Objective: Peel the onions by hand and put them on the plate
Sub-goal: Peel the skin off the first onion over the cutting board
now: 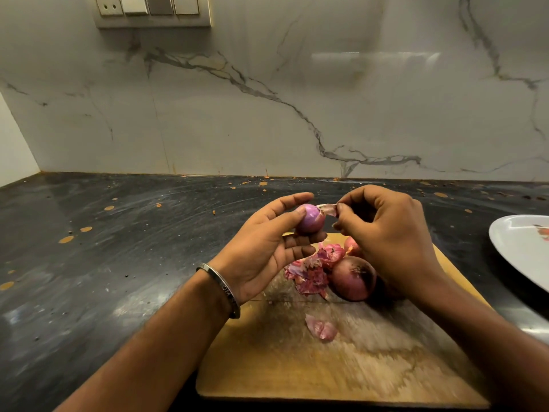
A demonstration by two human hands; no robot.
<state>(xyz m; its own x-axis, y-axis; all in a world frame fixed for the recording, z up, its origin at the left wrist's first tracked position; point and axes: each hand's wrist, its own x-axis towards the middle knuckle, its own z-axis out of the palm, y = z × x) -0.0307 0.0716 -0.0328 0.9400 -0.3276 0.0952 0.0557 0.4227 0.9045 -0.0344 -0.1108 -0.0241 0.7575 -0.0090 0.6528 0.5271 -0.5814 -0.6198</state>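
Observation:
My left hand [267,248] holds a small purple onion [310,218] between thumb and fingers above the wooden cutting board [341,367]. My right hand [389,233] pinches a strip of papery skin [328,208] still attached to that onion's right side. On the board below lie a large unpeeled red onion [353,279] and another onion [352,245], half hidden behind my right hand. A heap of pink peels [312,272] lies beside them, and one loose peel [322,328] sits nearer to me. A white plate [523,248] stands at the right edge.
The board lies on a dark stone counter [118,248] speckled with orange spots. A marble backsplash [267,114] rises behind, with a switch panel [153,10] at the top left. A metal bangle [221,288] circles my left wrist.

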